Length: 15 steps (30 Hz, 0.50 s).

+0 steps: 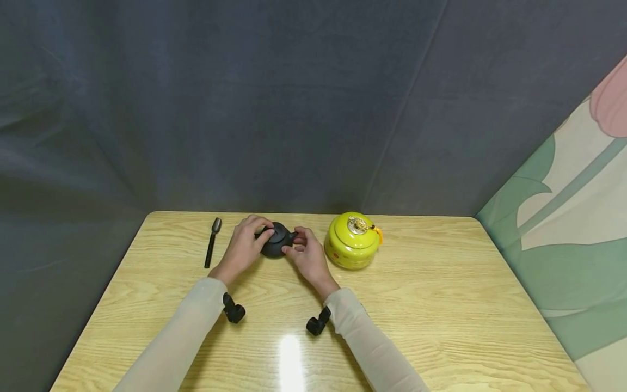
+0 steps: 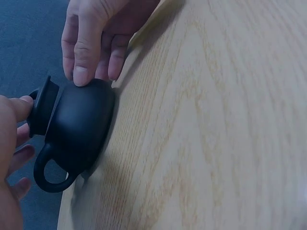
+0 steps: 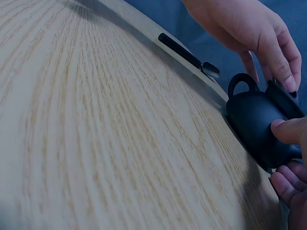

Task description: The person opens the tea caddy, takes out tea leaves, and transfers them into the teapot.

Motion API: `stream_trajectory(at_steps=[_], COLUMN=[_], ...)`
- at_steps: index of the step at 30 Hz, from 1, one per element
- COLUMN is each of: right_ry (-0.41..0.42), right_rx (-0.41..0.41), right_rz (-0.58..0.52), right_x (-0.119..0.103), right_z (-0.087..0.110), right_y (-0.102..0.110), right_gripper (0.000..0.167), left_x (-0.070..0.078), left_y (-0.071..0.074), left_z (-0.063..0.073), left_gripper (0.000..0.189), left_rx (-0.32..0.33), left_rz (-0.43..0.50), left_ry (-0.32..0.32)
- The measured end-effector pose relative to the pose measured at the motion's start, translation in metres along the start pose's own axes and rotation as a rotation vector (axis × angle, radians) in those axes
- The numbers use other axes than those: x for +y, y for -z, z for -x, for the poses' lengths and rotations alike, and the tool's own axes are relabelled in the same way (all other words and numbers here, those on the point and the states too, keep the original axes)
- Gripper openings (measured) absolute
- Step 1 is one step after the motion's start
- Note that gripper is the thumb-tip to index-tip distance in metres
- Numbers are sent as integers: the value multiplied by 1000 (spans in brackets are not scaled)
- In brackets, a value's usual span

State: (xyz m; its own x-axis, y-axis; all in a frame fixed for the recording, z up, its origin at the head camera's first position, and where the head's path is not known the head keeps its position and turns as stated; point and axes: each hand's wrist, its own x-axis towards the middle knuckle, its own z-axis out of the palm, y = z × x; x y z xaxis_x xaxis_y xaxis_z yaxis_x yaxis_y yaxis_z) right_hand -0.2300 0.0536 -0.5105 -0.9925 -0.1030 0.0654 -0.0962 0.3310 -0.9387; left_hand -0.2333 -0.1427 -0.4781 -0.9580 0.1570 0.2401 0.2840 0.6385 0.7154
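Note:
A small dark teapot [image 1: 274,250] sits near the far edge of the table, its loop handle toward the left and its spout toward the right. My left hand [image 1: 244,244] pinches the knob of the lid [image 2: 44,106] between thumb and fingers. In the left wrist view the lid is tipped, with a narrow gap between it and the pot body [image 2: 79,124]. On the spout side my right hand [image 1: 307,256] steadies the pot, its thumb [image 3: 286,130] against the body and its fingers around the spout.
Left of the teapot lies a small scoop [image 1: 212,243] with a dark handle. A glossy yellow lidded jar [image 1: 345,253] with a gold knob and orange tassel stands close to my right hand. Beyond the wooden table [image 1: 431,305] hangs a dark curtain.

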Motion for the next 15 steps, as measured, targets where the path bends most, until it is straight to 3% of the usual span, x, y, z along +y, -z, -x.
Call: stream_trajectory(at_steps=[15], right_ry=[-17], right_rx=[3], right_rz=[5], right_x=[-2], right_z=[0], right_y=[-1], right_gripper=[63], left_x=[0], left_y=[12], left_z=[20], left_gripper=[17], left_rx=[-2], left_rz=[-5], left_ry=[-16])
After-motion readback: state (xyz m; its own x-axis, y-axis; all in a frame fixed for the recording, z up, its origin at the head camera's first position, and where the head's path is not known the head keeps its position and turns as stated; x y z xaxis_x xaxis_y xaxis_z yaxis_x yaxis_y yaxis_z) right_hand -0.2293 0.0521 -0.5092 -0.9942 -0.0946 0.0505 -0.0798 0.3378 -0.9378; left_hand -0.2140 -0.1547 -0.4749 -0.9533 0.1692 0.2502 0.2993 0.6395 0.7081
